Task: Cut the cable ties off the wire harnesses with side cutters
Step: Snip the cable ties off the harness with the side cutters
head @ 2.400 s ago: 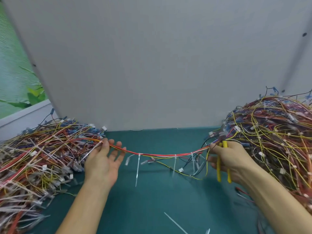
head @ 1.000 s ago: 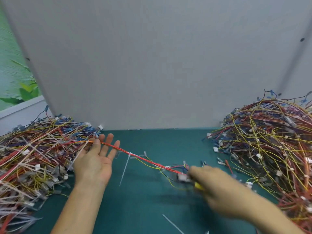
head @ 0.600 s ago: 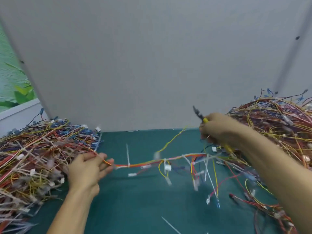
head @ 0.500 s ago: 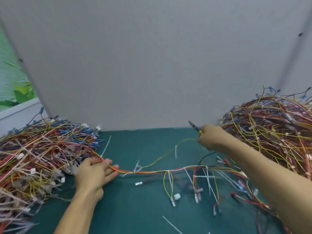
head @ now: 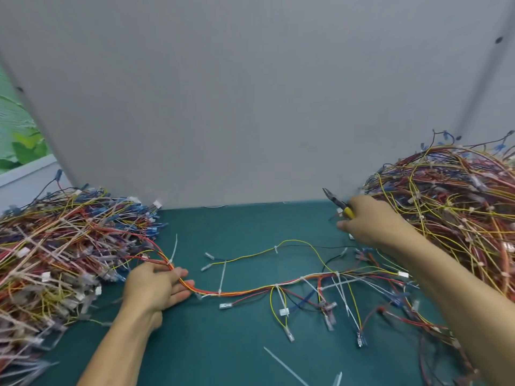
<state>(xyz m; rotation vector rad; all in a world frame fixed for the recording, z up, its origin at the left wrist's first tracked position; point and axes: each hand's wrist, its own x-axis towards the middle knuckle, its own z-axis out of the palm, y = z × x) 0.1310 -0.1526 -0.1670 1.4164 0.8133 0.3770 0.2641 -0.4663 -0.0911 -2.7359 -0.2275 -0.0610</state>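
One wire harness (head: 250, 291) of red, orange and yellow wires lies stretched across the green mat, bound by several white cable ties (head: 222, 277). My left hand (head: 156, 285) grips its left end beside the left pile. At the foot of the right pile, my right hand (head: 370, 222) holds the yellow-handled side cutters (head: 338, 203), jaws pointing up and left, away from the harness. The harness's right end runs under my right forearm.
A big heap of harnesses (head: 55, 252) fills the left side and another heap (head: 457, 210) the right. Cut tie pieces (head: 284, 366) lie on the green mat (head: 195, 352) near the front. A grey panel (head: 250, 107) closes the back.
My right hand pulled a harness out of the right pile, swung it up, and now sits back at the right pile. The harness has dropped flat on the mat. My left hand has closed on its left end.
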